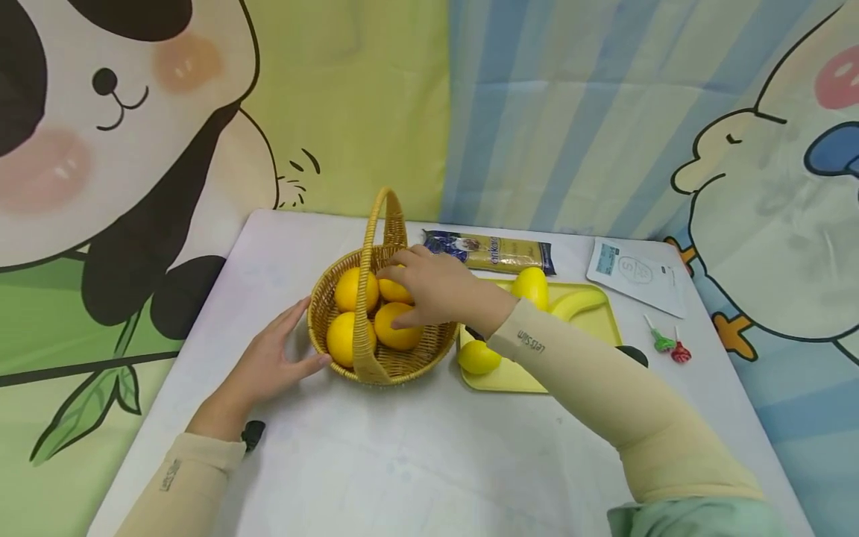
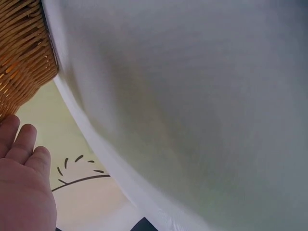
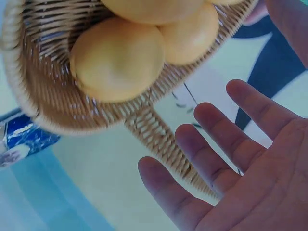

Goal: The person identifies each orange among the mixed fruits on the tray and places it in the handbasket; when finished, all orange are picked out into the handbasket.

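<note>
Several oranges (image 1: pixel 397 327) lie inside a wicker basket (image 1: pixel 439 354) with a tall arched handle (image 1: pixel 366 328). At the basket's left side is my left hand (image 1: pixel 268 359), its fingers and thumb extended along the rim. The left wrist view shows that hand (image 2: pixel 26 185) with straight fingers beside the woven wall (image 2: pixel 24 53). My right hand (image 1: pixel 448 292) reaches over the basket's right half, above the oranges. Seen from the right wrist, its fingers (image 3: pixel 195 144) are spread and hold nothing, and an orange (image 3: pixel 118 60) sits in the basket in front of them.
Right of the basket, partly behind my right forearm, a yellow tray (image 1: pixel 607 332) carries a banana (image 1: pixel 579 302), a lemon (image 1: pixel 479 358) and another yellow fruit (image 1: pixel 531 286). Behind it lie a gold-and-blue packet (image 1: pixel 490 252) and a white pouch (image 1: pixel 636 274). Green (image 1: pixel 663 343) and red lollipops (image 1: pixel 681 352) lie far right.
</note>
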`<state>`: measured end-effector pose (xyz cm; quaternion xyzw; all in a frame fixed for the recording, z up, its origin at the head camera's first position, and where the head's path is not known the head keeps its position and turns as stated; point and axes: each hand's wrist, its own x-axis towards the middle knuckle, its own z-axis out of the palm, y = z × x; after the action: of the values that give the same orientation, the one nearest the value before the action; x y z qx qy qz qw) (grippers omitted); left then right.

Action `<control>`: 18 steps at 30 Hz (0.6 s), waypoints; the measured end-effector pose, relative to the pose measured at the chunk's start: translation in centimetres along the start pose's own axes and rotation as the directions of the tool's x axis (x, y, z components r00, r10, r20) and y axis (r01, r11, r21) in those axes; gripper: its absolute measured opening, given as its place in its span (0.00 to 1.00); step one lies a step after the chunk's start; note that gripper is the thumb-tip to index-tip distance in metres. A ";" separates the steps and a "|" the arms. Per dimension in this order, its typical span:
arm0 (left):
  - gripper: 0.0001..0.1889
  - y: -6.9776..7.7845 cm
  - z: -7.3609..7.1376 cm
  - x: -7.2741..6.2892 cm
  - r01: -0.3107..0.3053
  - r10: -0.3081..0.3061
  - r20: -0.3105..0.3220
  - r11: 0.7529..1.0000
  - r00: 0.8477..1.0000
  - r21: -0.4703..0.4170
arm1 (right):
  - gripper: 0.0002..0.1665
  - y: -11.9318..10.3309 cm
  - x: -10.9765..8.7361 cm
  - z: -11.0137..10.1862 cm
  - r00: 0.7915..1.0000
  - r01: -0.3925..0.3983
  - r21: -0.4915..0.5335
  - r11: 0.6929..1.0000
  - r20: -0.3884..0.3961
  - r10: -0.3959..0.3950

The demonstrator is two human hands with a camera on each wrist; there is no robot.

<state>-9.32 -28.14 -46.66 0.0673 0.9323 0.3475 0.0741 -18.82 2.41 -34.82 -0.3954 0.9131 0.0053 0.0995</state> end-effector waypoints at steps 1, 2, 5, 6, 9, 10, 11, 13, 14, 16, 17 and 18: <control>0.61 -0.1 0.0 0.0 0.000 0.000 -0.001 1.000 1.000 0.001 | 0.50 0.2 -0.2 -0.1 1.000 -0.003 0.014 1.000 -0.011 0.003; 0.61 -0.2 -0.1 -0.1 0.000 0.000 -0.001 1.000 1.000 0.002 | 0.50 0.5 -0.5 -0.1 1.000 -0.006 0.029 1.000 -0.025 0.006; 0.61 -0.5 -0.3 -0.1 -0.001 0.001 -0.002 1.000 1.000 0.010 | 0.50 1.1 -1.2 -0.1 0.997 -0.026 0.075 0.997 -0.064 0.031; 0.61 -0.6 -0.4 -0.2 0.001 -0.001 -0.001 1.000 1.000 0.013 | 0.50 1.3 -1.5 -0.1 0.996 -0.034 0.091 0.995 -0.075 0.041; 0.61 -0.9 -0.6 -0.3 0.007 -0.007 -0.002 1.000 1.000 0.017 | 0.50 1.9 -2.3 0.2 0.992 -0.055 0.118 0.992 -0.105 0.068; 0.61 -1.0 -0.7 -0.4 0.009 -0.009 -0.004 1.000 1.000 0.016 | 0.50 2.1 -2.7 0.4 0.991 -0.057 0.128 0.990 -0.116 0.072; 0.61 -1.0 -0.7 -0.5 0.009 -0.009 -0.007 1.000 1.000 0.014 | 0.50 2.3 -3.0 0.7 0.989 -0.062 0.133 0.989 -0.126 0.079; 0.60 -1.2 -0.7 -0.7 0.009 -0.009 -0.012 1.000 1.000 0.011 | 0.50 2.6 -3.9 1.4 0.985 -0.069 0.149 0.986 -0.144 0.091; 0.60 -1.2 -0.7 -0.7 0.010 -0.010 -0.012 1.000 1.000 0.010 | 0.50 2.8 -4.3 1.8 0.983 -0.073 0.161 0.984 -0.154 0.098; 0.60 -1.3 -0.7 -0.9 0.006 -0.006 -0.016 1.000 1.000 0.008 | 0.51 3.2 -5.2 2.8 0.978 -0.089 0.187 0.978 -0.169 0.122; 0.60 -1.4 -0.7 -0.9 0.006 -0.006 -0.017 1.000 1.000 0.008 | 0.51 3.5 -5.7 3.2 0.975 -0.100 0.199 0.975 -0.176 0.136; 0.60 -1.4 -0.7 -1.0 0.009 -0.008 -0.014 1.000 1.000 0.009 | 0.51 3.7 -6.2 3.7 0.972 -0.114 0.212 0.971 -0.180 0.154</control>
<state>-8.57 -29.84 -46.98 0.0613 0.9347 0.3432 0.0689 -16.69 9.77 -37.54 -0.3192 0.9390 -0.1188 0.0483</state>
